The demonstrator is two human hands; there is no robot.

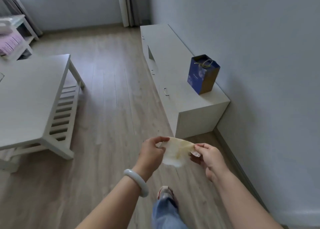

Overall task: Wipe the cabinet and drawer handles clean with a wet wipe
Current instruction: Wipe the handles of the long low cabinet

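Observation:
A thin white wet wipe (176,151) is stretched between my two hands low in the head view, above the wooden floor. My left hand (152,151) pinches its left edge and my right hand (207,156) pinches its right edge. A long low white cabinet (174,69) runs along the right wall ahead of me. Its nearest metal handle (165,91) shows on the front face, with two smaller handles (152,71) farther back. My hands are about a step short of the cabinet's near end.
A blue and gold paper bag (202,73) stands on the cabinet's near end. A white coffee table (32,97) with a slatted shelf fills the left side. Open wooden floor (112,83) lies between table and cabinet. My foot (165,191) is below my hands.

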